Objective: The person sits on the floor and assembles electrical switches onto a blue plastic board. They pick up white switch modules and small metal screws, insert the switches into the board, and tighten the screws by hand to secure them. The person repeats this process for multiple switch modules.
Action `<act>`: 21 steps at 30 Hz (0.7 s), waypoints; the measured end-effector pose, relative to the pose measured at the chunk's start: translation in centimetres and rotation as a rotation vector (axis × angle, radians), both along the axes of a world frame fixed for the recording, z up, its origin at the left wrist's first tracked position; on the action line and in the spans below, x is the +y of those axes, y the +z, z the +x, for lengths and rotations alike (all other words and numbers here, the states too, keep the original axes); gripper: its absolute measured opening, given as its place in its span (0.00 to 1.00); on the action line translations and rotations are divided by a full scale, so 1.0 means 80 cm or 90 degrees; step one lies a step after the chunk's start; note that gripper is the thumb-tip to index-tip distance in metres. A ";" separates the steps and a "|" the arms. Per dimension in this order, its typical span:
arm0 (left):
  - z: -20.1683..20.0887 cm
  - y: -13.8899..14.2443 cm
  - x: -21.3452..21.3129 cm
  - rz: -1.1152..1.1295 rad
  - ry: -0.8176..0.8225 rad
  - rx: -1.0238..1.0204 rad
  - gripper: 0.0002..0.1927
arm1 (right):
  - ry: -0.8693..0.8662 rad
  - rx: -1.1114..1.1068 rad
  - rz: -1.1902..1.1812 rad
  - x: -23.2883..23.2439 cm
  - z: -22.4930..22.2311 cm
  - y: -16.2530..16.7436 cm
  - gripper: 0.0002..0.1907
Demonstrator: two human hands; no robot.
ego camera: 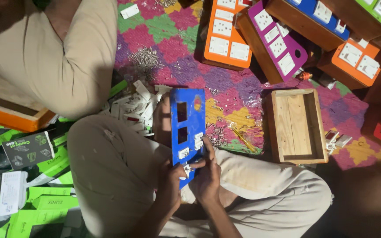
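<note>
Work surface: a floor mat (186,26) of pink, green, purple and yellow diamond patches, dimly lit. The person sits cross-legged on it in pale trousers.

The blue panel (188,132) lies at frame centre, propped across the lap, long axis running 12 to 6 o'clock. It shows two empty rectangular cut-outs in its upper half and white switch modules (198,140) fitted lower down. The left hand (171,181) grips the panel's lower edge, fingers curled narrow around it. The right hand (207,172) rests on the panel from 5 o'clock, fingertips pinched on a small white switch piece (186,168).

At 3 o'clock stands an open wooden box (295,125), empty inside. At 12 to 2 o'clock lie finished boards, an orange board (225,33) and a purple board (278,44) among them. Loose screws (145,56) are scattered at 11 o'clock. Green cartons (49,205) pile up at 8 o'clock.

Limits: the panel's bottom end is hidden by the hands; the right edge of the frame is too dark to make out; boards at top are cut off.
</note>
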State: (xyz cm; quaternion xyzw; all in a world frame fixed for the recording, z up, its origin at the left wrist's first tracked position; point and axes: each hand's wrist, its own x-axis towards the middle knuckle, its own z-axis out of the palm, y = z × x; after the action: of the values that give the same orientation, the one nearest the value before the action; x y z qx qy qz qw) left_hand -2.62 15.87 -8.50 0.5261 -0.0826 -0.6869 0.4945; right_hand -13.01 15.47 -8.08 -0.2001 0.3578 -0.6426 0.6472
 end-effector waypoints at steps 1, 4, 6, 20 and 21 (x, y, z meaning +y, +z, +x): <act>-0.001 -0.001 0.000 -0.004 0.003 0.005 0.08 | -0.005 -0.011 -0.002 -0.001 0.000 0.001 0.43; -0.001 -0.004 0.001 -0.008 0.006 0.022 0.07 | 0.004 -0.031 0.003 0.000 0.001 -0.001 0.43; -0.001 -0.006 0.000 0.002 0.005 0.027 0.06 | 0.024 -0.024 0.003 0.002 -0.001 -0.005 0.43; 0.000 0.021 -0.006 -0.103 0.043 0.035 0.22 | -0.099 0.156 0.091 -0.007 -0.014 -0.010 0.26; -0.002 0.023 -0.005 -0.094 0.033 0.003 0.24 | -0.124 0.215 0.159 -0.012 -0.026 -0.009 0.26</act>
State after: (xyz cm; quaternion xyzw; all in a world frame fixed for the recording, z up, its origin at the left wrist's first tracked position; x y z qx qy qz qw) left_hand -2.78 15.49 -6.69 0.4882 -0.1182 -0.6673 0.5499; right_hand -15.08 14.51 -8.83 -0.1877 0.5558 -0.6101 0.5326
